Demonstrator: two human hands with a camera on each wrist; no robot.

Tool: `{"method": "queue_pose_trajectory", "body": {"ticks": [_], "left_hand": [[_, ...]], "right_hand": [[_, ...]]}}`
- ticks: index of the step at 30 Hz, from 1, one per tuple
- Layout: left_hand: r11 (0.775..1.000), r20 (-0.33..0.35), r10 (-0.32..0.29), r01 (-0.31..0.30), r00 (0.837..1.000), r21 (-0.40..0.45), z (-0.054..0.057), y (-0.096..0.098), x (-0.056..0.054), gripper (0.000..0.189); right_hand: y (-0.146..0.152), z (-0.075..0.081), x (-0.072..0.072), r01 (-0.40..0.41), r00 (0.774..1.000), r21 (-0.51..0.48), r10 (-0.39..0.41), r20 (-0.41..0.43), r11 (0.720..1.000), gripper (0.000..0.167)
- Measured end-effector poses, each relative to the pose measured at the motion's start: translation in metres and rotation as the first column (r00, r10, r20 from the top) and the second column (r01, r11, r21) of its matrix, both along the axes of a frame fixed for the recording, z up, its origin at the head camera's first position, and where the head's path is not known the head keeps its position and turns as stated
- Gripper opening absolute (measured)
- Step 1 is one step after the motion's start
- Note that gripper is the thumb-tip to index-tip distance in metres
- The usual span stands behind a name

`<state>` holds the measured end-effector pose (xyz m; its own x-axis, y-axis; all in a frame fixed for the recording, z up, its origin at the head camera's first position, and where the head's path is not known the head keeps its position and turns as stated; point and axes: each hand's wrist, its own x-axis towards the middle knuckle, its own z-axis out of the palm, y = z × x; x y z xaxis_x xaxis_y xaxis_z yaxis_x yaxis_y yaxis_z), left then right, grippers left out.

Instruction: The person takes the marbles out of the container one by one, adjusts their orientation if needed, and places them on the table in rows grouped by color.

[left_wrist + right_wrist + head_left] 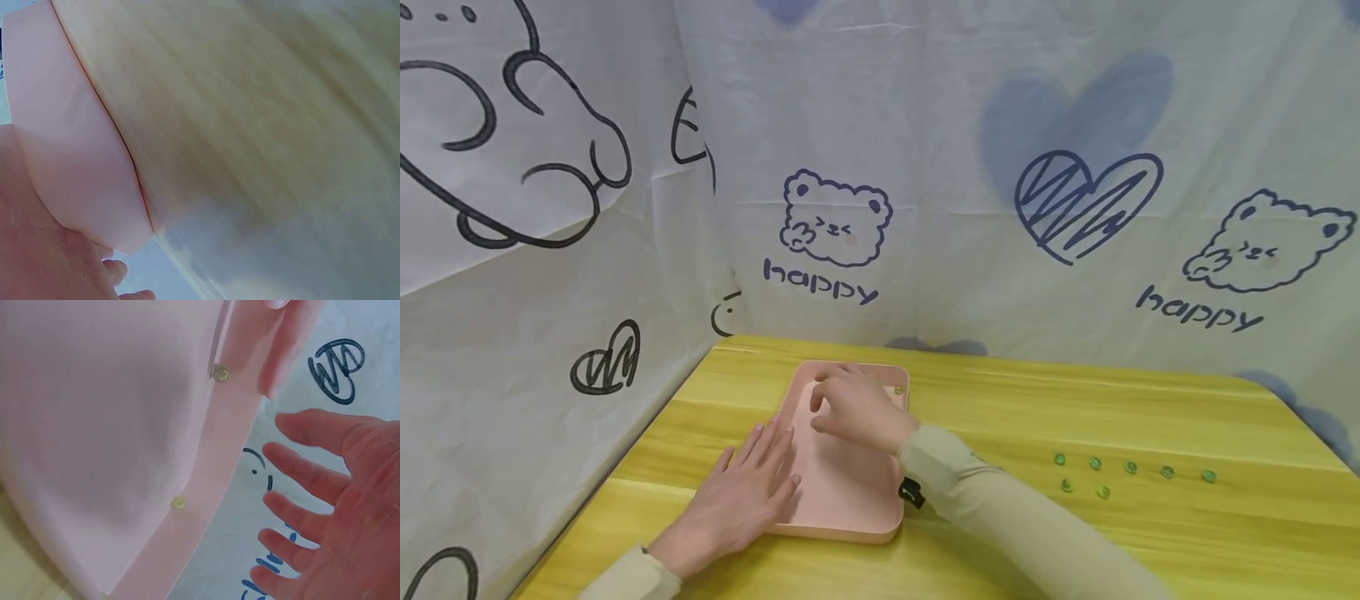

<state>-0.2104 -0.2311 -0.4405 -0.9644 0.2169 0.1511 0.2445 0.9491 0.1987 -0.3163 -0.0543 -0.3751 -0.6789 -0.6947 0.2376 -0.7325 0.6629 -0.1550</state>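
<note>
A shallow pink tray (850, 512) lies on the table. My left hand (737, 492) rests against its left rim, fingers straight and spread; in the right wrist view, fingers (289, 353) of that hand touch the rim. Over the tray's far part hovers my right hand (861, 410), its fingers loosely bent and apart with nothing seen between them. Inside, a small greenish glass marble (220, 373) and a yellowish marble (178, 502) sit along the base of the wall. One marble (898, 390) shows at the tray's far right corner in the head view.
Several green glass marbles (1131, 467) lie in two rows on the wooden table (1000, 400), right of the tray. Beside the tray's right edge, a black object (912, 492) shows under the right sleeve. Printed cloth (955, 167) hangs behind and to the left.
</note>
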Motion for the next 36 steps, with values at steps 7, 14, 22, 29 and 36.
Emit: {"method": "queue_pose_trajectory", "body": {"ticks": [7, 14, 22, 29, 36], "left_hand": [[1.000, -0.006, 0.001, -0.001, 1.000, -0.015, 0.001, 0.000, -0.001, 0.064], [1.000, -0.002, 0.007, -0.007, 1.000, 0.013, 0.003, 0.001, 0.000, 0.070], [1.000, -0.009, 0.023, -0.023, 1.000, 0.010, 0.000, 0.001, -0.002, 0.070], [0.999, 0.006, 0.028, -0.029, 1.000, 0.018, 0.000, 0.002, -0.002, 0.069], [1.000, 0.012, 0.029, -0.029, 1.000, 0.009, 0.001, 0.001, -0.001, 0.068]], "right_hand": [[-0.018, 0.000, -0.008, 0.031, 0.998, 0.048, -0.033, 0.049, 0.998, 0.008], [-0.035, -0.010, -0.012, -0.003, 0.996, 0.042, -0.001, 0.087, 0.999, 0.003], [-0.049, -0.026, -0.011, 0.035, 0.983, 0.037, -0.041, 0.178, 0.999, 0.011], [-0.055, -0.040, -0.010, 0.075, 0.988, 0.041, -0.080, 0.133, 0.996, 0.019], [-0.052, -0.041, -0.009, 0.072, 0.987, 0.032, -0.076, 0.144, 0.997, 0.020]]}}
